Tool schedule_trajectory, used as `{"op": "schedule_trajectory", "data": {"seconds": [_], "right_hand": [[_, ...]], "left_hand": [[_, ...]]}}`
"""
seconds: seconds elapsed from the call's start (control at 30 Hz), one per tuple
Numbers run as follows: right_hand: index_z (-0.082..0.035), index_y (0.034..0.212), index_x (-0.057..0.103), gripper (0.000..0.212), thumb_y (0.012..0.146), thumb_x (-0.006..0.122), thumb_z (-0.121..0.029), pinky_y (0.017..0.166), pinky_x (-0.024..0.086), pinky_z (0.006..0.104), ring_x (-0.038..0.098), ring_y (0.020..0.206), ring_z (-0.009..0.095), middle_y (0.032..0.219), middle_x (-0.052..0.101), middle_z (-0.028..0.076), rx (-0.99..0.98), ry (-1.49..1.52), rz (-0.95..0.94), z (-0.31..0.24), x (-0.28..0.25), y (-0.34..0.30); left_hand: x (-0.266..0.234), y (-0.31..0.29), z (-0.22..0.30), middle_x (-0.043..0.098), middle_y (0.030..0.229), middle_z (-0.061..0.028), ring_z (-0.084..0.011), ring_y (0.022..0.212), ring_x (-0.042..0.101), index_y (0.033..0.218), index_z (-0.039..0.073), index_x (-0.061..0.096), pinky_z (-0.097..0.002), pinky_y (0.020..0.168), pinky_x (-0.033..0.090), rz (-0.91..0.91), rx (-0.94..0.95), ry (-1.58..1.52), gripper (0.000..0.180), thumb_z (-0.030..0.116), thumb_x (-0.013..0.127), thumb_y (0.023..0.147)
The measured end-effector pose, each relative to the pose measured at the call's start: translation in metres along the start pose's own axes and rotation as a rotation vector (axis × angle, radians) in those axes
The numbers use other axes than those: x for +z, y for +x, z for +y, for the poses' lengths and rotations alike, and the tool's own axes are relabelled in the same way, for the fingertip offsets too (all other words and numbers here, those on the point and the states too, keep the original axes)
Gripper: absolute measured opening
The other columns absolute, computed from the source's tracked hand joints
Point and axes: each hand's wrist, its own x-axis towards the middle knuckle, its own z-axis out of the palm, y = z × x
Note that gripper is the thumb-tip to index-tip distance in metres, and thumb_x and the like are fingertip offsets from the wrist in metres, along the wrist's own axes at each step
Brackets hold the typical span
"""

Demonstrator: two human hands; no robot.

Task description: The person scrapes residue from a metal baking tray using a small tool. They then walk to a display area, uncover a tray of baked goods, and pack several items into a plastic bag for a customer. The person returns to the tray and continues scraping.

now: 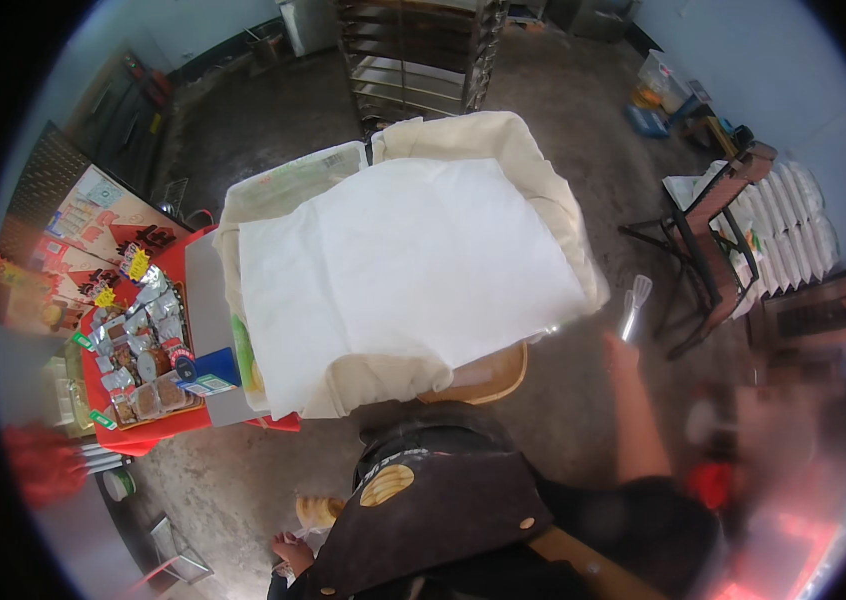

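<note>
My right hand (622, 352) is stretched out to the right of the baskets and closed on slotted metal tongs (634, 303), whose head points away from me. Low at my left side, my left hand (293, 553) is closed on what looks like a thin clear plastic bag (288, 574). A yellow-brown piece that looks like bread (320, 511) shows beside its fingers. Before me, a large white cloth (413, 260) lies over baskets lined with beige cloth (533, 150). What lies beneath the white cloth is hidden.
A red-covered table (143, 436) with packaged foods (148, 350) stands at left. Behind the baskets is a tall tray rack (408, 75). A folding chair (713, 235) and stacked white sacks (793, 230) are at right. A tan basket rim (493, 385) shows below the cloth.
</note>
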Motion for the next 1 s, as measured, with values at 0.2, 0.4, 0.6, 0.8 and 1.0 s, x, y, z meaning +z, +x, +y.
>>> {"op": "schedule_trajectory", "data": {"seconds": [0.2,0.4,0.6,0.8,1.0], "right_hand": [[0.0,0.118,0.066,0.046,0.089,0.077,-0.033,0.083,0.055,0.0423,0.072,0.091,0.03,0.099,0.072,0.017,-0.673,-0.199,0.089,-0.092,0.056,-0.022],[-0.004,0.142,0.057,0.073,0.092,0.069,-0.056,0.098,0.052,0.044,0.069,0.113,0.037,0.12,0.071,0.023,-1.023,-0.634,-0.005,-0.215,0.193,0.002],[-0.002,0.141,0.061,0.077,0.097,0.052,-0.064,0.104,0.049,0.0482,0.066,0.122,0.04,0.134,0.067,0.026,-0.715,-0.963,-0.369,-0.217,0.261,0.065],[-0.005,0.141,0.059,0.063,0.097,0.062,-0.05,0.104,0.05,0.0514,0.056,0.131,0.042,0.143,0.057,0.023,-1.008,-1.02,0.145,-0.197,0.25,0.013],[-0.006,0.132,0.066,0.055,0.082,0.082,-0.024,0.099,0.053,0.0463,0.062,0.118,0.039,0.13,0.063,0.021,-1.668,-0.417,-0.978,-0.104,0.238,-0.241]], "left_hand": [[0.001,0.001,0.021,0.058,0.126,0.0035,-0.0102,0.088,0.054,0.149,0.011,0.048,-0.0298,0.072,0.038,-0.007,0.125,0.133,0.056,0.045,0.049,0.105],[-0.022,0.0,0.021,0.061,0.099,-0.0015,-0.0127,0.07,0.055,0.117,0.013,0.058,-0.0245,0.058,0.044,0.233,-0.119,-0.283,0.027,0.035,0.055,0.102],[-0.05,-0.014,0.012,0.057,0.087,0.0023,-0.011,0.066,0.054,0.107,0.02,0.058,-0.0201,0.048,0.039,-0.02,0.062,-0.077,0.013,0.031,0.057,0.101],[-0.066,-0.026,-0.006,0.059,0.096,0.0053,-0.0147,0.086,0.053,0.102,0.024,0.064,-0.0296,0.075,0.043,0.043,-0.023,-0.083,0.021,0.045,0.06,0.098],[-0.074,-0.02,-0.034,0.062,0.11,0.0024,-0.0121,0.074,0.056,0.125,0.015,0.058,-0.0284,0.058,0.036,0.22,-0.216,-0.24,0.037,0.042,0.057,0.1]]}}
